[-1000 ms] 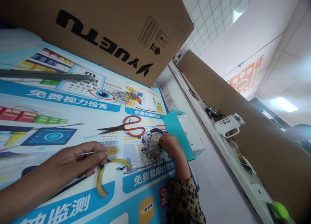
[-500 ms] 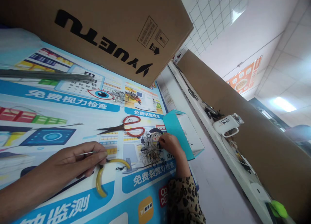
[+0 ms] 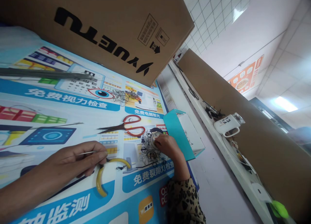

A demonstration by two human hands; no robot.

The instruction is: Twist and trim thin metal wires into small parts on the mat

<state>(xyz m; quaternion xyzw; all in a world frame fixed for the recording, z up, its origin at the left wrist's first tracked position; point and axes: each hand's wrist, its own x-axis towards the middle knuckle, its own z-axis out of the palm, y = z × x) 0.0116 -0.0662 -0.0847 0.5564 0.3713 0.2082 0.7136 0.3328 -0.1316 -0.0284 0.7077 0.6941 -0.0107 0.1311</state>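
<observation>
Across the printed sheet (image 3: 89,116), the right hand (image 3: 168,146) partly hides tangled pieces (image 3: 149,155).

A leopard-print sleeve (image 3: 186,201) is covering part of the right arm (image 3: 182,170), its irregular black spots standing out against a tan-brown ground. The fabric is ending partway along the forearm in a soft, slightly loose edge, leaving the wrist and right hand (image 3: 168,145) bare. The left forearm (image 3: 31,186) and left hand (image 3: 79,160) are also showing bare.
</observation>
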